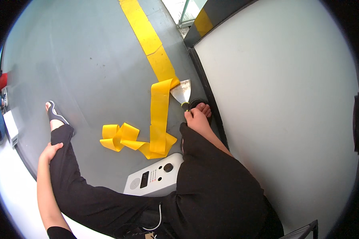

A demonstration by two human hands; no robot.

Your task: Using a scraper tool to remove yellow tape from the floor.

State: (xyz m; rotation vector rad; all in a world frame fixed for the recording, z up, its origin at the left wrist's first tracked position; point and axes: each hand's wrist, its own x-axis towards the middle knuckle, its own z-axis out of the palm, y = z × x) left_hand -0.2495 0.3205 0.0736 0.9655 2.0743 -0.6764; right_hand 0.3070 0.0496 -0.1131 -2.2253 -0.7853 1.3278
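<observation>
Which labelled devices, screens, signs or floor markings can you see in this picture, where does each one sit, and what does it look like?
Device: grey rounded box between the person's legs, with a small dark screen, a round speaker grille and a black knob.
Floor tape: yellow strip stuck along the grey floor, its near end peeled into loose loops.
Hazard band: yellow and black, at the wall's base, top of the picture.

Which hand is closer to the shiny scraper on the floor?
Only the left hand shows. It rests on the person's left leg, far left of and below the scraper. The right hand is not in view, so I cannot compare them.
</observation>
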